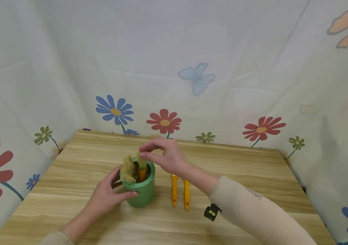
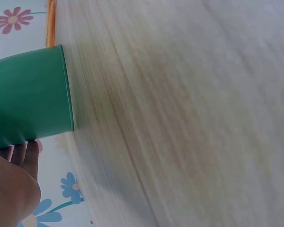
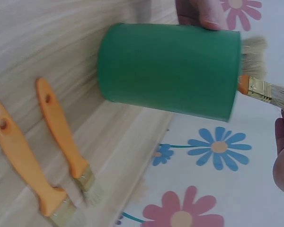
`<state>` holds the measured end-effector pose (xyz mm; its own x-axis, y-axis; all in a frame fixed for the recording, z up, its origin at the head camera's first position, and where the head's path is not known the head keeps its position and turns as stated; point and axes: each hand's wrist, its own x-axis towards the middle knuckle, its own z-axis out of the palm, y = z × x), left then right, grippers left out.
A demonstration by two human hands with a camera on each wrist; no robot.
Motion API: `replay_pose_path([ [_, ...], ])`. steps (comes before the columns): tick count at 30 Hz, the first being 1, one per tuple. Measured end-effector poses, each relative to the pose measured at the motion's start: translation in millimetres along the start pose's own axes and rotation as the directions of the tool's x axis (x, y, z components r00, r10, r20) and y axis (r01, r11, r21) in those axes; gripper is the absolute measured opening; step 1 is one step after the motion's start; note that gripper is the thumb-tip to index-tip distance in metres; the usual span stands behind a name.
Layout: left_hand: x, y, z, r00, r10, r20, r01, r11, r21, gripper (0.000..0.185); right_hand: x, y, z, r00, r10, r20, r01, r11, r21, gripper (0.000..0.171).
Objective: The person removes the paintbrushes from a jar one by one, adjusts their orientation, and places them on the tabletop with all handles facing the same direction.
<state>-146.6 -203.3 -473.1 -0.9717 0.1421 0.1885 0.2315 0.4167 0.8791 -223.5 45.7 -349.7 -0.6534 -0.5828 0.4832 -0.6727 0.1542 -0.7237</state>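
Note:
A green cylindrical cup (image 1: 141,195) stands upright on the wooden table. My left hand (image 1: 105,192) grips its left side, thumb at the front and fingers behind. Above the rim, my right hand (image 1: 171,158) pinches the bristle end of a paintbrush (image 3: 260,89). That brush points handle-down into the cup, its metal band just above the rim in the right wrist view; the lower handle is hidden inside. Beside it in the cup, pale bristles (image 1: 128,170) of other brushwork stick up at the left. In the left wrist view, my fingers (image 2: 31,158) touch the cup's wall.
Two paintbrushes with orange handles lie side by side on the table to the right of the cup, the nearer-to-cup brush (image 1: 174,192) and the other brush (image 1: 187,195). A flowered cloth (image 1: 223,112) hangs behind the table (image 1: 238,163) and along its sides.

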Motion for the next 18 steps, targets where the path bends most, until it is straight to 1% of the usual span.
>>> replay_pose_path([
  [5,-0.1,-0.4,-0.2,1.000,-0.014,0.002,0.014,1.000,0.000,0.099,5.3,-8.3,-9.0,0.997,-0.061,-0.040,0.059,0.997,-0.046,0.016],
  [9,0.3,-0.2,-0.3,1.000,-0.027,0.005,0.027,1.000,0.003,0.101,8.2,-15.3,-18.1,0.992,-0.100,-0.077,0.097,0.994,-0.041,0.016],
  [13,-0.2,0.6,0.3,1.000,-0.027,0.004,0.027,1.000,0.000,0.100,9.5,-23.4,-30.2,0.988,-0.099,-0.117,0.096,0.995,-0.031,0.016],
  [18,-1.4,1.0,0.9,1.000,-0.022,-0.001,0.022,1.000,-0.008,0.099,9.1,-33.7,-47.8,0.986,-0.066,-0.153,0.065,0.998,-0.017,0.018],
])
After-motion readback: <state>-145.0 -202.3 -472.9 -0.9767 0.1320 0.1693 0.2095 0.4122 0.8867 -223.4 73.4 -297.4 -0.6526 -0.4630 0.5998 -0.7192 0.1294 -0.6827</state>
